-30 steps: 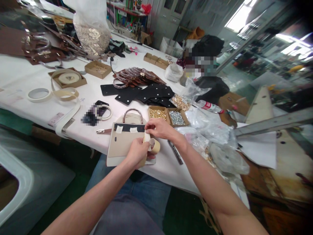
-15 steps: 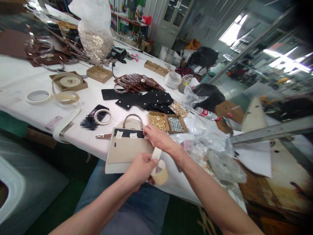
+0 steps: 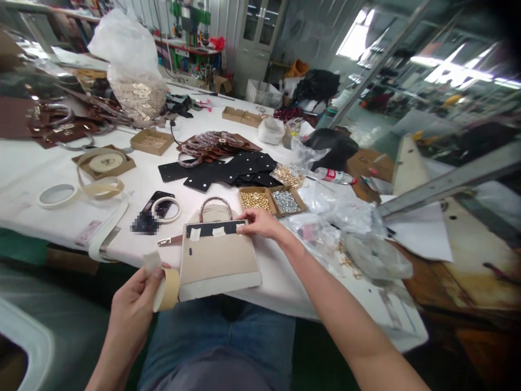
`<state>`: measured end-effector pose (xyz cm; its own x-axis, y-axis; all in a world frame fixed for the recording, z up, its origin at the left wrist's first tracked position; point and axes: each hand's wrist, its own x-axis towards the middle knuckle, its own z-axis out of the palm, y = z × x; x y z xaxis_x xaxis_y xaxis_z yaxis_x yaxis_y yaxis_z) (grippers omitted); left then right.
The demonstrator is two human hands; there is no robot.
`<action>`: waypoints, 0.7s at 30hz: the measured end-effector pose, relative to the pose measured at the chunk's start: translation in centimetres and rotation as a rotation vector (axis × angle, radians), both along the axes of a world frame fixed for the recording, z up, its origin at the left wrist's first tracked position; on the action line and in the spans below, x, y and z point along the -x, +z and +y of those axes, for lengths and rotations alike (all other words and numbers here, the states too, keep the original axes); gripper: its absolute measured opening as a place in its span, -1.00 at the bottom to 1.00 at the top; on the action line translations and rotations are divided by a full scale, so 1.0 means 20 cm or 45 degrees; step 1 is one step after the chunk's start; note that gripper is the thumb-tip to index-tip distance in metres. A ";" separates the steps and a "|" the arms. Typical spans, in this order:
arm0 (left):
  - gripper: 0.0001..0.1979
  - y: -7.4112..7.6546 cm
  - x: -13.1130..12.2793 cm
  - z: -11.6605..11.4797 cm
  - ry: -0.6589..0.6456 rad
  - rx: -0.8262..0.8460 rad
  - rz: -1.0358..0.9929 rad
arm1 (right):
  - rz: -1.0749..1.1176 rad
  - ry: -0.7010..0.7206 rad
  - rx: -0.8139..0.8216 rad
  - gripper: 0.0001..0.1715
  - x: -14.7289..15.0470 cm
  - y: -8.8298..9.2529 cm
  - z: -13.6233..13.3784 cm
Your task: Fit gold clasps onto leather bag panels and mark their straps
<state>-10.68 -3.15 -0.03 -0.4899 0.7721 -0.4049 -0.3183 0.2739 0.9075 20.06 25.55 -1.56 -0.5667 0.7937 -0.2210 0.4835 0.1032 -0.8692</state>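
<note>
One beige handbag (image 3: 222, 259) lies at the near edge of a white-covered table (image 3: 52, 157), one arched brown handle (image 3: 216, 202) beyond its top, and three pieces of pale tape (image 3: 218, 232) sit along its single black strip (image 3: 207, 229). The left hand (image 3: 136, 298), just left of the bag, grips one roll of masking tape (image 3: 166, 290), a loose end standing up by the thumb; the right hand (image 3: 257, 224) has its fingers bent and close together on the third piece, at the bag's top right corner, though whether they pinch or press it I cannot tell. One brown strap (image 3: 175, 239) with a metal clasp sticks out to the left. Beyond are one phone (image 3: 158, 203) with one tape ring (image 3: 166, 210) lying partly over it, one white tape roll (image 3: 58, 195) farther left, and two small cardboard boxes, one of gold studs (image 3: 255, 201) and one of silver studs (image 3: 285, 201). Black pieces (image 3: 234, 169) and brown handled pieces (image 3: 215, 145) overlap too much to count. One bottle (image 3: 336, 176) lies on its side among clear plastic bags (image 3: 331, 209). At the back of the room stand one glass-doored cabinet (image 3: 260, 38) and a green machine (image 3: 190, 19); lights shine at upper right.
</note>
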 end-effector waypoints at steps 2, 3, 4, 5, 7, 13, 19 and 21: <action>-0.28 -0.03 -0.03 0.00 0.030 -0.024 -0.001 | 0.017 -0.014 0.003 -0.56 0.01 0.00 0.03; -0.29 -0.05 -0.05 0.01 0.044 -0.040 -0.011 | 0.018 -0.032 -0.009 -0.62 0.02 0.01 0.04; -0.31 -0.06 -0.06 0.02 0.059 -0.056 -0.020 | 0.018 -0.058 -0.029 -0.67 0.03 0.02 0.04; -0.31 -0.08 -0.07 0.03 0.073 -0.071 -0.025 | 0.015 -0.089 -0.063 -0.72 0.03 0.03 0.02; -0.31 -0.09 -0.06 0.04 0.102 -0.105 -0.017 | 0.014 -0.181 -0.169 -0.74 0.03 0.07 -0.04; -0.37 -0.08 0.13 0.06 0.297 -0.160 0.034 | -0.129 -0.752 -0.513 -0.55 -0.02 0.07 -0.37; -0.33 -0.05 0.07 0.14 0.102 -0.118 -0.141 | -0.093 -0.752 -0.112 -0.43 0.00 -0.02 -0.42; -0.36 -0.05 -0.01 0.17 -0.001 -0.142 -0.161 | -0.018 -0.759 0.111 -0.39 0.02 -0.03 -0.38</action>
